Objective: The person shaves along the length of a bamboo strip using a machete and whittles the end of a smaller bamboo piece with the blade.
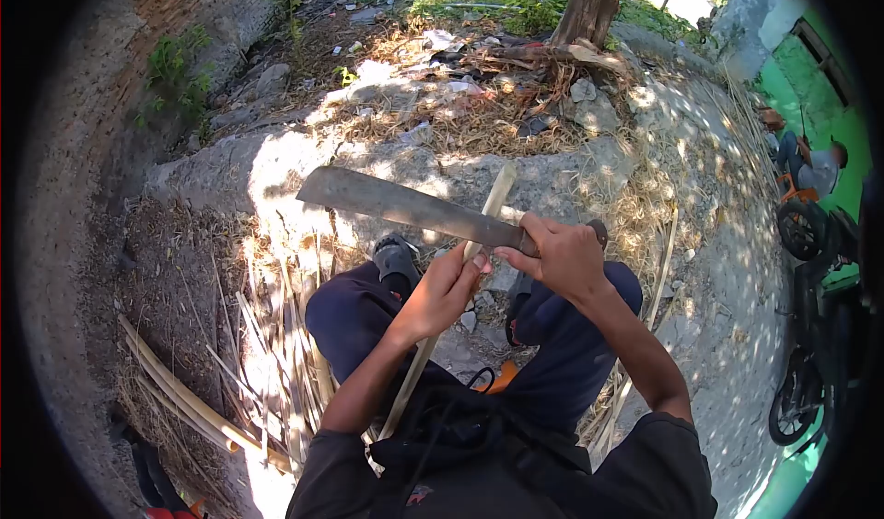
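Note:
A wide-bladed machete [396, 204] lies across a pale bamboo strip [498, 192], its blade pointing left. My right hand [564, 254] is closed round the machete near its handle, with the thumb toward the strip. Just below the blade, my left hand [444, 291] grips the same strip, which slants from the upper right down between my legs toward my lap. Blade and strip cross right above my left fingers.
Many split bamboo strips [304, 335] lie at the left, with longer poles [184, 395] beyond. A stone ledge [221, 164] and a tree trunk [592, 8] stand ahead. Another person [820, 169] sits at the right near parked motorcycles [801, 229].

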Demonstrator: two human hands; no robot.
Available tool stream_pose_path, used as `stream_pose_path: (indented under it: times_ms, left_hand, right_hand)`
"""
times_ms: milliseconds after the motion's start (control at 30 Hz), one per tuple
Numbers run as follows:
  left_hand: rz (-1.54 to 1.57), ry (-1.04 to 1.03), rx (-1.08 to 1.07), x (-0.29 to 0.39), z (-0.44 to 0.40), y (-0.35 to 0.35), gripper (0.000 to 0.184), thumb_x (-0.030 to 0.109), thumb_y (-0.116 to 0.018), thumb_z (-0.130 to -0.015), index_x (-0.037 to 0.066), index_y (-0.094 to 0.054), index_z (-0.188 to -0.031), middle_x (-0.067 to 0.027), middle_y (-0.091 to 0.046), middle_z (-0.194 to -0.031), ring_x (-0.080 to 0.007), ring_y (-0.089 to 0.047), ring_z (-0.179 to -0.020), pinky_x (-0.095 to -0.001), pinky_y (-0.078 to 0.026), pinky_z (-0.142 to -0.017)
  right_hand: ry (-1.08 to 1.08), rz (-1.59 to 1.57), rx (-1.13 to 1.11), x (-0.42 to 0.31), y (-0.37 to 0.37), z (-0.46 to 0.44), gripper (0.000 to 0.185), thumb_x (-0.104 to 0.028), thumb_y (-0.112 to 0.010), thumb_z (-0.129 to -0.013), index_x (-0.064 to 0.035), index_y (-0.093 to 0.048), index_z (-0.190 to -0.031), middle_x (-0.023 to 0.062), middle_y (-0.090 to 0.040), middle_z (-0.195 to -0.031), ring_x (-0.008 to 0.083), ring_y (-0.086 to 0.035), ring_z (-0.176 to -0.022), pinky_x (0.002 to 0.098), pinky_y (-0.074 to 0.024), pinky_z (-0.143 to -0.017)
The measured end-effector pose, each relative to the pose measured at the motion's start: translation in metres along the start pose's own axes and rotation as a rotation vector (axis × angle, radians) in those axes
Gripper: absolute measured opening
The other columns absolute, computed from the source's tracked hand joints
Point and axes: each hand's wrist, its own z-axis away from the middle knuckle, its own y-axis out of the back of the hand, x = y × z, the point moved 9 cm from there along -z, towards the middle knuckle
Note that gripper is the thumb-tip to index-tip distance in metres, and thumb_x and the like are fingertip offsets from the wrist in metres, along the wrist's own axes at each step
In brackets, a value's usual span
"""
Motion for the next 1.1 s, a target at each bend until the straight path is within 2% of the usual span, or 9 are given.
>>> stream_pose_path:
  times_ms: [167, 267, 500, 767, 833, 967, 1033, 1067, 1100]
  left_hand:
    - [-0.234, -0.088, 0.117, 0.011, -0.001, 0.004, 0.024, 0.022, -0.044, -0.113, 0.002, -0.056, -0.108, 0.0009, -0.046, -0.063, -0.0096, -0.042, -0.056, -0.0307, -0.036, -0.055]
    - [-0.322, -0.174, 0.189, 0.017, -0.001, 0.002, 0.021, 0.019, -0.045, -0.112, 0.001, -0.055, -0.109, -0.0041, -0.045, -0.062, -0.0137, -0.043, -0.054, -0.0337, -0.036, -0.054]
    - [-0.425, -0.178, 0.213, 0.015, 0.009, -0.001, 0.016, 0.012, -0.046, -0.111, -0.001, -0.055, -0.11, -0.0122, -0.048, -0.063, -0.0204, -0.048, -0.055, -0.0382, -0.038, -0.056]
    - [-0.408, -0.245, 0.296, 0.019, 0.008, 0.003, 0.014, 0.011, -0.048, -0.109, -0.001, -0.055, -0.108, -0.0136, -0.052, -0.067, -0.0237, -0.051, -0.057, -0.039, -0.039, -0.058]
    - [-0.472, -0.144, 0.223, 0.019, 0.004, 0.002, 0.011, 0.006, -0.047, -0.107, -0.004, -0.052, -0.111, -0.0239, -0.066, -0.084, -0.0454, -0.067, -0.078, -0.049, -0.048, -0.068]
    - [-0.365, -0.022, 0.134, 0.017, 0.003, -0.001, 0.012, 0.007, -0.048, -0.108, -0.004, -0.053, -0.109, -0.024, -0.066, -0.082, -0.0458, -0.067, -0.079, -0.0479, -0.049, -0.068]
    - [-0.36, -0.179, 0.232, 0.025, 0.006, 0.002, 0.017, 0.013, -0.047, -0.111, 0.0, -0.056, -0.106, -0.0105, -0.05, -0.064, -0.0159, -0.048, -0.057, -0.0371, -0.039, -0.057]
    - [-0.36, -0.171, 0.227, 0.022, 0.007, 0.002, 0.017, 0.013, -0.047, -0.111, 0.0, -0.056, -0.106, -0.0105, -0.05, -0.064, -0.0159, -0.048, -0.057, -0.0371, -0.039, -0.057]
    - [-0.373, -0.134, 0.213, 0.023, 0.005, 0.003, 0.014, 0.01, -0.048, -0.109, -0.002, -0.055, -0.107, -0.0174, -0.058, -0.073, -0.031, -0.058, -0.068, -0.0418, -0.044, -0.062]
  right_hand:
    - [-0.124, -0.053, -0.02, 0.014, 0.002, -0.005, 0.047, -0.054, -0.074, -0.09, -0.0091, -0.064, -0.094, 0.0091, -0.067, -0.069, 0.0321, -0.07, -0.064, 0.0424, -0.0527, -0.057]
    - [0.027, 0.0, 0.001, 0.003, -0.001, -0.003, 0.052, -0.06, -0.066, -0.095, -0.0081, -0.061, -0.091, 0.0102, -0.067, -0.068, 0.033, -0.07, -0.062, 0.0432, -0.054, -0.055]
    - [-0.293, -0.074, 0.036, 0.048, 0.018, -0.01, 0.049, -0.055, -0.065, -0.098, -0.0068, -0.062, -0.089, 0.0113, -0.066, -0.065, 0.0324, -0.069, -0.06, 0.0444, -0.0516, -0.055]
    - [0.09, 0.054, 0.068, 0.0, 0.004, 0.001, 0.054, -0.063, -0.067, -0.093, -0.0095, -0.061, -0.094, 0.0078, -0.067, -0.069, 0.0302, -0.07, -0.062, 0.0418, -0.0528, -0.053]
    - [-0.047, -0.03, 0.035, 0.015, 0.002, -0.005, 0.052, -0.063, -0.067, -0.093, -0.0107, -0.061, -0.093, 0.0069, -0.066, -0.068, 0.0302, -0.069, -0.06, 0.0408, -0.0525, -0.053]
    - [-0.035, -0.153, 0.013, 0.008, -0.001, 0.001, 0.046, -0.053, -0.074, -0.091, -0.0086, -0.062, -0.094, 0.0092, -0.065, -0.068, 0.0324, -0.068, -0.062, 0.0431, -0.0509, -0.055]
    - [-0.005, -0.023, 0.044, 0.006, 0.004, 0.0, 0.045, -0.051, -0.075, -0.091, -0.0081, -0.063, -0.093, 0.01, -0.065, -0.068, 0.0329, -0.068, -0.061, 0.0432, -0.0509, -0.055]
    - [-0.012, -0.027, 0.039, 0.008, 0.004, -0.001, 0.045, -0.051, -0.075, -0.091, -0.0081, -0.063, -0.093, 0.01, -0.065, -0.068, 0.0329, -0.068, -0.061, 0.0432, -0.0509, -0.055]
    - [-0.074, -0.031, 0.037, 0.016, 0.004, -0.006, 0.045, -0.052, -0.075, -0.091, -0.008, -0.064, -0.094, 0.0104, -0.066, -0.069, 0.0331, -0.068, -0.061, 0.0431, -0.0511, -0.056]
